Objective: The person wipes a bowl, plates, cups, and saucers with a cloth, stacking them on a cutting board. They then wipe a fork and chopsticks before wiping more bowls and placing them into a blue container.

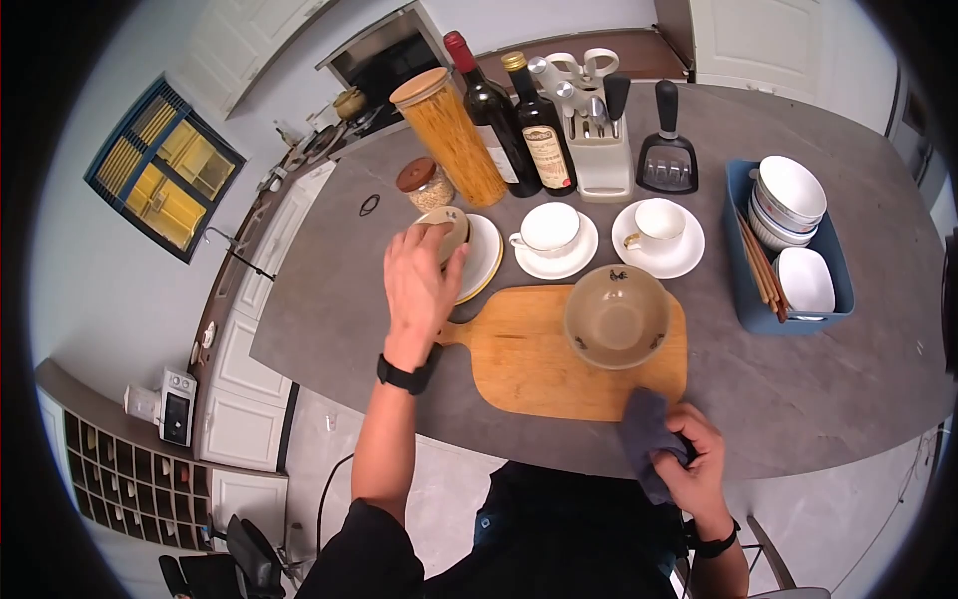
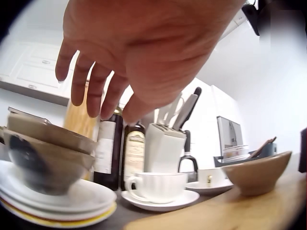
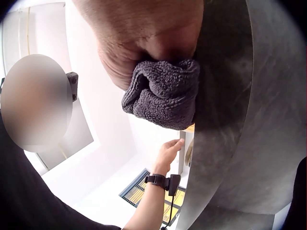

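Loose fingers above stacked bowls, a cloth in the other grip

The left hand [image 1: 414, 285] has its fingers spread and lightly bent, palm down, with nothing held; whether a fingertip touches the bowls below cannot be told. The right hand [image 1: 702, 464] curls tightly round a folded grey cloth [image 1: 647, 444] at the near right corner of the cutting board [image 1: 519, 359].

Two stacked bowls [image 2: 50, 155] sit on a pile of plates [image 1: 486, 260], beyond the board's handle end. A single bowl [image 1: 617, 314] stands upright toward the board's far right corner. Past the board's far edge are two white cups [image 1: 550, 230] on saucers. Bottles [image 1: 544, 140] and a knife block [image 1: 604, 165] line the far edge of the table [image 1: 329, 280]; a blue bin [image 1: 778, 324] of dishes stands near its right end.
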{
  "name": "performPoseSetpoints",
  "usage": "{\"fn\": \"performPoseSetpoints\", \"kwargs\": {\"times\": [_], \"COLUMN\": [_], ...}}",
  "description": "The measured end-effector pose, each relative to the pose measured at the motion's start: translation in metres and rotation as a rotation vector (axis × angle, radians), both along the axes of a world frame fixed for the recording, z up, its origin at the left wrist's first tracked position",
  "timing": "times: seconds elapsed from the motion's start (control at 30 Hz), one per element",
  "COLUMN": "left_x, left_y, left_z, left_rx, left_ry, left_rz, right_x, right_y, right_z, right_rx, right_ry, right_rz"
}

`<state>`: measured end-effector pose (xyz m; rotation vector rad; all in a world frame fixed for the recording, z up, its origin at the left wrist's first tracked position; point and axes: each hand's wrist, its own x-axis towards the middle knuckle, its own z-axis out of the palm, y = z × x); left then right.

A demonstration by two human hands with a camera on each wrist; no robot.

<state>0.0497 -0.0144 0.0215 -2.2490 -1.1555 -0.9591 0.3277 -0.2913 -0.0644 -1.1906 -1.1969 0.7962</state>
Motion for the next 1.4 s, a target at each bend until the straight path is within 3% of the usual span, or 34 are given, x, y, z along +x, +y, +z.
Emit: {"fn": "performPoseSetpoints", "kwargs": {"times": [0.1, 0.17, 0.3, 0.43, 0.5, 0.57, 0.63, 0.73, 0.77, 0.8, 0.87, 0.9, 0.93, 0.97, 1.0, 1.1, 1.17, 1.27, 1.3, 1.37, 1.4], "left_x": [-0.022, -0.025, -0.028, -0.035, -0.041, -0.048, -0.052, -0.055, -0.050, -0.047, -0.040, -0.029, -0.015, -0.009, -0.009, -0.016, -0.026, -0.018, -0.016, -0.013, -0.014], "left_y": [0.010, 0.002, -0.002, -0.007, -0.015, -0.033, -0.053, -0.095, -0.110, -0.121, -0.143, -0.157, -0.174, -0.186, -0.193, -0.196, -0.192, -0.193, -0.191, -0.187, -0.186], "left_z": [-0.006, -0.004, 0.003, 0.010, 0.015, 0.020, 0.021, 0.020, 0.016, 0.008, -0.008, -0.007, 0.000, 0.003, -0.003, -0.020, -0.021, -0.022, -0.021, -0.017, -0.021], "left_rx": [0.099, -0.488, -0.514, -0.365, -0.409, -0.475, -0.639, -0.923, -1.084, -1.093, -1.281, -1.295, -1.380, -1.463, -1.470, -1.274, -1.336, -1.276, -1.278, -1.251, -1.255], "left_ry": [0.141, 0.048, 0.080, -0.133, -0.427, -0.527, -0.970, -1.136, -1.255, -1.263, -1.203, -1.204, -1.228, -1.251, -1.254, -1.080, -0.717, -0.777, -0.773, -0.674, -0.671], "left_rz": [-0.029, 0.132, 0.178, 0.175, 0.051, 0.025, -0.318, -0.474, -0.535, -0.538, -0.721, -0.730, -0.752, -0.772, -0.778, -0.728, -0.742, -0.777, -0.782, -0.662, -0.668], "right_x": [0.001, 0.000, -0.001, -0.003, -0.004, -0.006, -0.011, -0.038, -0.046, -0.055, -0.080, -0.085, -0.089, -0.104, -0.120, -0.121, -0.112, -0.089, -0.090, -0.101, -0.111], "right_y": [-0.001, -0.001, -0.004, -0.004, -0.006, -0.011, -0.011, -0.003, 0.001, 0.005, 0.014, 0.018, 0.030, 0.040, 0.042, 0.052, 0.059, 0.073, 0.072, 0.066, 0.059], "right_z": [-0.006, -0.006, -0.002, -0.006, -0.003, 0.001, 0.003, 0.026, 0.031, 0.037, 0.052, 0.048, 0.057, 0.093, 0.093, 0.096, 0.095, 0.089, 0.090, 0.094, 0.098], "right_rx": [-0.024, -0.032, -0.079, -0.088, -0.095, -0.172, -0.157, -0.140, -0.045, 0.049, 0.146, 0.187, 0.408, 0.379, 0.403, 0.373, 0.316, -0.002, -0.003, 0.273, 0.314], "right_ry": [0.017, 0.025, 0.013, 0.155, 0.214, 0.550, 0.599, 0.704, 0.630, 0.555, 0.365, -0.002, -0.429, -0.800, -0.993, -0.911, -0.842, -0.216, -0.216, -0.842, -0.940], "right_rz": [0.000, -0.011, -0.018, -0.027, -0.027, -0.087, -0.064, -0.109, -0.121, -0.136, -0.115, -0.152, -0.067, 0.012, -0.045, 0.021, -0.004, 0.144, 0.138, 0.001, 0.064]}}
